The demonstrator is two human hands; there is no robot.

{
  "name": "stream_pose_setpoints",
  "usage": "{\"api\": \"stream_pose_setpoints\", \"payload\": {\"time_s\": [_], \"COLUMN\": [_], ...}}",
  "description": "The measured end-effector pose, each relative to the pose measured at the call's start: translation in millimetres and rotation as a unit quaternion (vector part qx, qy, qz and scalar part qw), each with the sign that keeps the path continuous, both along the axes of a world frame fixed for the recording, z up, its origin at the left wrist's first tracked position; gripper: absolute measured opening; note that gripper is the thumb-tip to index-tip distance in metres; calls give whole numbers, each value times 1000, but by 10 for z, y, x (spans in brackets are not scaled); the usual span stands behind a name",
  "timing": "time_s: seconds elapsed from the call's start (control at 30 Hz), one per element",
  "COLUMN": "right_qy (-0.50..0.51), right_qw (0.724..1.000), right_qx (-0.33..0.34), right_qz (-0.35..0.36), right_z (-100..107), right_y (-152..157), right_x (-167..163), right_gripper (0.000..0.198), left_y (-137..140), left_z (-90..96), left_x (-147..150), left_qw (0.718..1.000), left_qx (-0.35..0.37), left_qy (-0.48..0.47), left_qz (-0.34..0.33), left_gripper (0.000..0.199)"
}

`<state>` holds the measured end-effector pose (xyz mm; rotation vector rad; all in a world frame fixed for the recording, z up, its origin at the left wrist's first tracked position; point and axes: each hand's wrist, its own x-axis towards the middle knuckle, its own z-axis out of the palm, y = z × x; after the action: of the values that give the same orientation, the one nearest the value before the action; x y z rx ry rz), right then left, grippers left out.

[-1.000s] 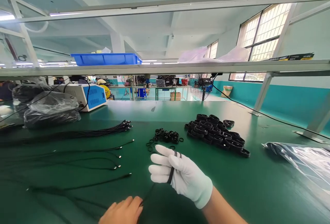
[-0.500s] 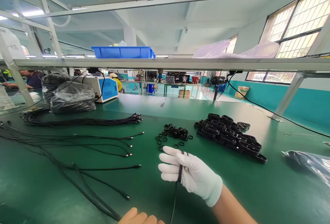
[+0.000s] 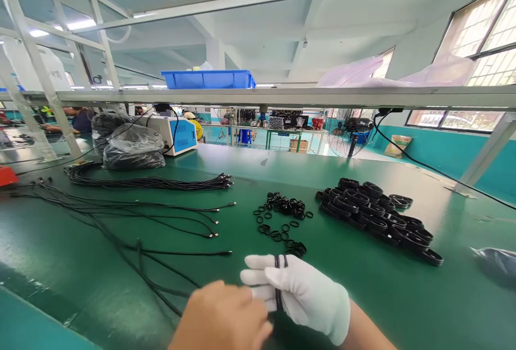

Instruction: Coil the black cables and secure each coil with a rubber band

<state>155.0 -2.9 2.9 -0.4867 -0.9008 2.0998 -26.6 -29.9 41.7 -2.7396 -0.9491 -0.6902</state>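
Note:
My right hand (image 3: 300, 291), in a white glove, points its fingers to the left. A black cable (image 3: 278, 285) is looped round those fingers, with the thumb pressed over it. My left hand (image 3: 223, 315), bare and smeared by motion, is curled just in front of the glove's fingertips, where the cable runs down. The bit of cable within its fingers is hidden. Beyond the glove lie many small black rings (image 3: 286, 205), some heaped and some loose. To the right stands a pile of coiled black cables (image 3: 374, 215).
Loose black cables (image 3: 161, 210) and a long cable bundle (image 3: 153, 182) lie at left on the green table (image 3: 250, 172). Behind them are plastic-wrapped black goods (image 3: 135, 148) and a blue-white machine (image 3: 179, 135). A shelf (image 3: 282, 95) with a blue tray (image 3: 209, 79) crosses above.
My left hand has risen from the bottom edge to the glove's fingertips. More cable lies round the gloved fingers. The view has swung left, so more rings show beyond the glove.

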Motion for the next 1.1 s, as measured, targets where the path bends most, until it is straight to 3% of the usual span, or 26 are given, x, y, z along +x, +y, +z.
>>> {"api": "stream_pose_setpoints", "payload": {"time_s": [0.1,0.17,0.27,0.33,0.4,0.53,0.6,0.7,0.83,0.93,1.1], "right_qy": [4,49,104,112,122,180,197,161,35,-42,-41], "right_qw": [995,985,973,978,985,984,980,984,986,992,993], "right_qx": [0,-35,-75,-66,-48,-5,10,10,-31,-22,0], "right_qz": [98,160,189,162,116,15,-21,-77,-158,-114,111], "right_z": [-2,9,9,9,30,137,179,167,54,-11,-56], "right_y": [-56,-88,-124,-132,-118,-28,27,81,65,5,-99], "right_x": [-66,-97,-136,-153,-155,-104,-63,-26,-54,-105,-152], "right_gripper": [41,33,25,26,33,33,27,23,46,46,44], "left_y": [239,389,538,577,581,527,449,260,83,115,332], "left_z": [246,308,179,-8,-212,-490,-551,-599,-550,-325,128], "left_x": [-9,3,58,88,71,-93,-148,-94,87,110,-66], "left_qw": [980,953,894,854,853,942,968,987,995,996,971], "left_qx": [-180,-284,-423,-482,-478,-307,-215,-102,-7,-26,-235], "left_qy": [-32,-70,-146,-196,-208,-101,-30,56,60,56,20], "left_qz": [77,85,37,8,2,91,129,114,81,63,47], "left_gripper": [11,9,10,15,24,31,33,30,24,14,10]}}
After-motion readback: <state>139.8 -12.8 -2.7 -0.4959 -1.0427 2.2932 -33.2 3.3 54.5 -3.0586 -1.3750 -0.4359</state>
